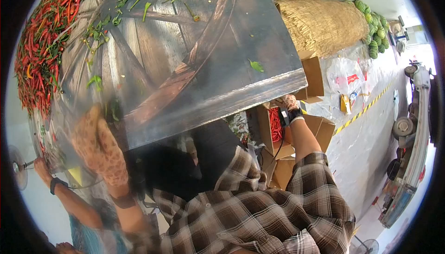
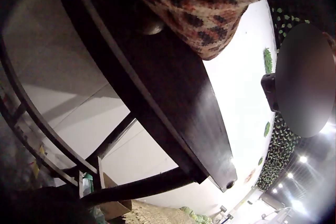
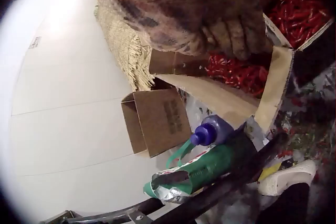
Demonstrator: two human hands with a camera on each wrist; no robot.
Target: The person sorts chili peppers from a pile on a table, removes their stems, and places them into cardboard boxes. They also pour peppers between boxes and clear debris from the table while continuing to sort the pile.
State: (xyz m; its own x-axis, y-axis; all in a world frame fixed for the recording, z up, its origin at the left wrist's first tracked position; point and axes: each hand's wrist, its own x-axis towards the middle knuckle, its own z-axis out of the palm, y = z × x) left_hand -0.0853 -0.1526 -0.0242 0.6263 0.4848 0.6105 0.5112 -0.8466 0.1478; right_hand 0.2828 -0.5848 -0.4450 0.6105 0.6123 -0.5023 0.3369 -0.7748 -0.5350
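Observation:
My left hand (image 1: 99,147), in a spotted patterned glove, is over the near edge of the wood-print table (image 1: 259,31). It is blurred, with its fingers stretched towards green leaves and stems (image 1: 95,80); nothing shows in its grip. In the left wrist view the glove (image 2: 205,14) covers part of the dark tabletop. Below the table's right edge, my gloved right hand (image 1: 287,103) is over a cardboard box of red chilies (image 1: 275,124). The right wrist view has its bent fingers (image 3: 236,37) close over the chilies (image 3: 241,74); whether they hold anything, I cannot tell.
Red chilies (image 1: 46,45) are heaped along the table's far left. Another person's hand (image 1: 44,170) is at that end. Beside the box are an opened carton (image 3: 160,121), a purple bottle (image 3: 210,132) and a green bag (image 3: 210,169). Straw matting (image 1: 324,22) and watermelons (image 1: 375,29) lie beyond.

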